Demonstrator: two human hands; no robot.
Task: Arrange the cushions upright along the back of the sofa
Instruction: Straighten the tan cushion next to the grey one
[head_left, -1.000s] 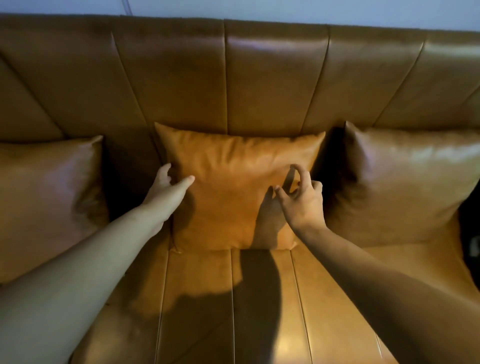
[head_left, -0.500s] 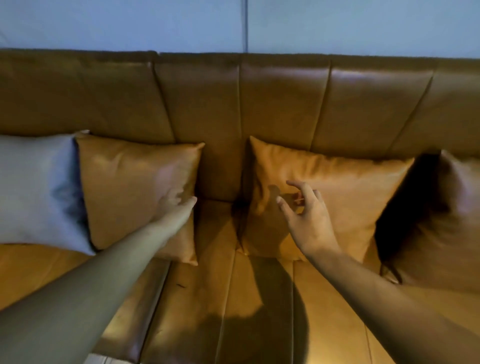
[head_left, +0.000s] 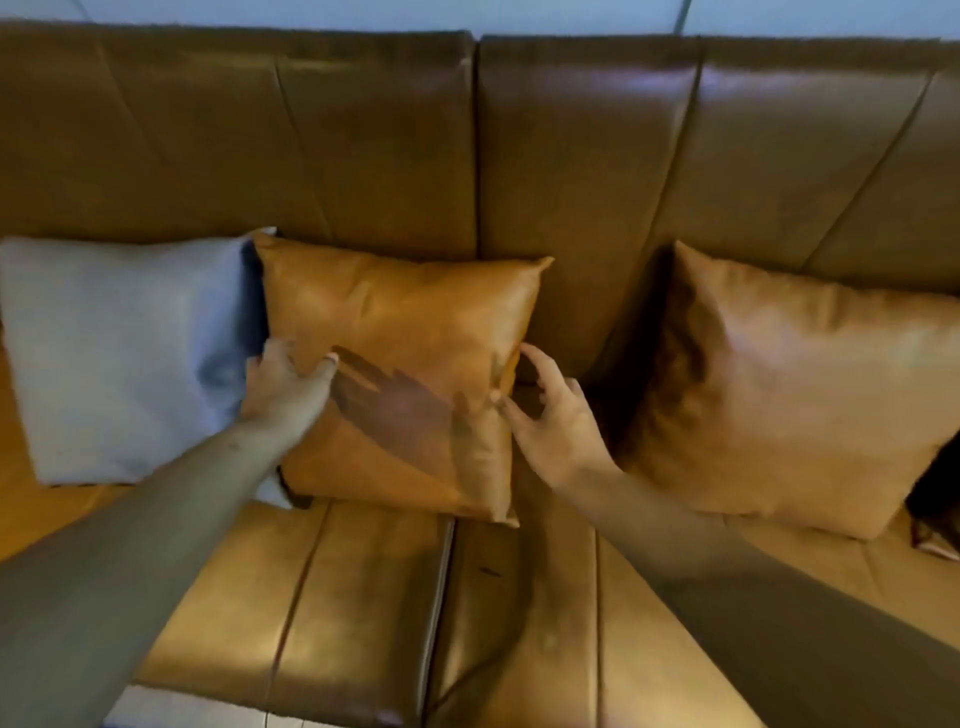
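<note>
A tan leather cushion (head_left: 415, 322) stands upright against the brown sofa back (head_left: 363, 130), left of centre. My left hand (head_left: 285, 389) holds its left edge, thumb on the front and fingers tucked behind, next to a grey cushion (head_left: 114, 353) that overlaps that edge. My right hand (head_left: 550, 426) is at the cushion's right edge with fingers spread and curled, fingertips touching the leather. A second tan cushion (head_left: 805, 389) leans upright against the back at the right, a gap apart.
The sofa seat (head_left: 363, 597) runs below the cushions, with a seam between two seat sections under my arms. A dark cushion corner (head_left: 935, 499) shows at the far right edge. A pale wall (head_left: 519, 15) is behind the sofa.
My view has shifted left along the sofa. Both hands left the earlier cushion and came to the edges of the tan cushion beside the grey one; my left hand has closed on its left edge.
</note>
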